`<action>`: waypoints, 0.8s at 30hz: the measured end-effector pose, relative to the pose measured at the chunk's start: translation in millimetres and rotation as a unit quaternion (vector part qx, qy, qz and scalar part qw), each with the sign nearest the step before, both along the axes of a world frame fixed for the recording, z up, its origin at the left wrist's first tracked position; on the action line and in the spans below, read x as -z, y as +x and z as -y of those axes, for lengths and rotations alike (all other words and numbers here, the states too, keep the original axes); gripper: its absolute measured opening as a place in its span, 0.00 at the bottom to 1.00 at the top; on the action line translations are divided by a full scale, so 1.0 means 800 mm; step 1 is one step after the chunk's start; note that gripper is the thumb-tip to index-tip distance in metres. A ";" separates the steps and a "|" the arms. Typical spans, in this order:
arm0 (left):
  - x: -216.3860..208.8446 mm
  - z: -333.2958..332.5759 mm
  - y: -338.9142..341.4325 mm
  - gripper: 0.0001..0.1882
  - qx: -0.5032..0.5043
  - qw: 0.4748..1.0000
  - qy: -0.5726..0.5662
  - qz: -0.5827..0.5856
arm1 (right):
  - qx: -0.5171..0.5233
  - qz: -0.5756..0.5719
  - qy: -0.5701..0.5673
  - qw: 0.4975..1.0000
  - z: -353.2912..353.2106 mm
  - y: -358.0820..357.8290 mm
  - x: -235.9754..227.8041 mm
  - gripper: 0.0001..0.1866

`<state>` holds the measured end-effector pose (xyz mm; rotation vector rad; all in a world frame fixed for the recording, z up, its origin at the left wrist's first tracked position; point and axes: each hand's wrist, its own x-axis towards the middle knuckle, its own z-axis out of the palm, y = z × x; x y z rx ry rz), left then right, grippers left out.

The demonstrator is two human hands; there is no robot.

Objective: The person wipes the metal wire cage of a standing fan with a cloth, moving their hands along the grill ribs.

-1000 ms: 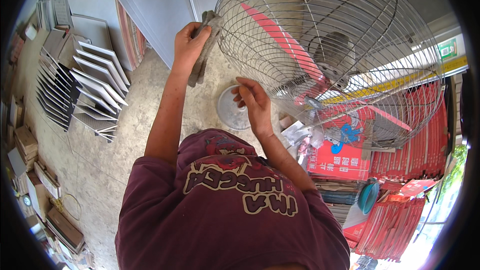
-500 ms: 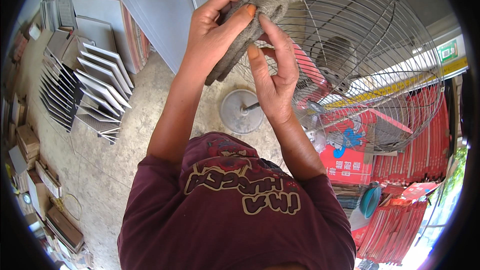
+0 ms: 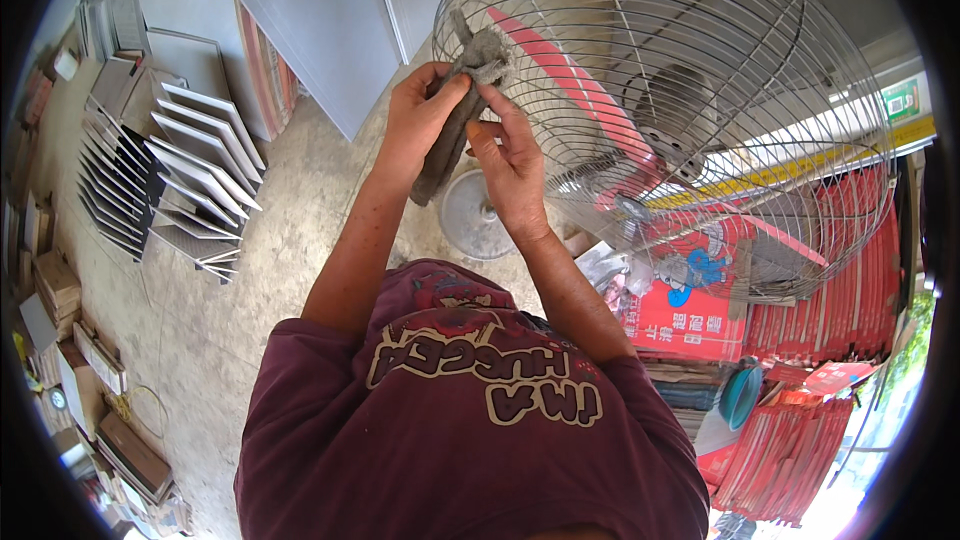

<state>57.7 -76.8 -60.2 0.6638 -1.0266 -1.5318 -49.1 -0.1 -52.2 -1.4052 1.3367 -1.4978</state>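
Observation:
A dirty grey work glove [image 3: 450,132], long and crumpled, hangs tilted in front of my chest. My left hand [image 3: 415,120] is closed round its left side, the thumb pressed along the top. From the right, my right hand [image 3: 515,165] pinches at the glove's edge with bent fingers. The glove's upper end bunches up, and one finger-like tip sticks out there. Parts of my left fingers are hidden behind the fabric.
A large wire-caged fan [image 3: 690,110] with red blades stands close on my right, its round base [image 3: 470,215] below my hands. Grey panels [image 3: 310,30] lean ahead. Tile racks [image 3: 205,165] stand left; red cartons [image 3: 690,305] are stacked right.
Both hands have come down and closer to my body with the glove. Its upper end is now bunched smaller, and my right hand has shifted left.

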 end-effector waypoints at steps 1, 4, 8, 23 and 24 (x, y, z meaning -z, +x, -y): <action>0.005 -0.002 0.000 0.11 0.003 1.000 0.013 -0.004 | 0.001 0.001 0.011 1.000 0.000 0.000 0.005 0.23; 0.027 -0.005 0.002 0.12 -0.004 0.998 0.055 0.007 | -0.004 -0.014 0.040 0.999 0.001 -0.004 0.024 0.23; 0.052 -0.013 0.007 0.12 -0.004 0.997 0.054 0.057 | -0.014 0.025 0.078 0.997 -0.006 -0.003 0.036 0.23; -0.060 -0.047 -0.008 0.13 0.043 0.991 -0.126 -0.029 | 0.080 -0.096 -0.168 0.978 -0.040 -0.002 -0.046 0.22; -0.068 -0.049 -0.010 0.13 0.036 0.986 -0.162 -0.034 | 0.097 -0.121 -0.222 0.963 -0.041 -0.004 -0.049 0.22</action>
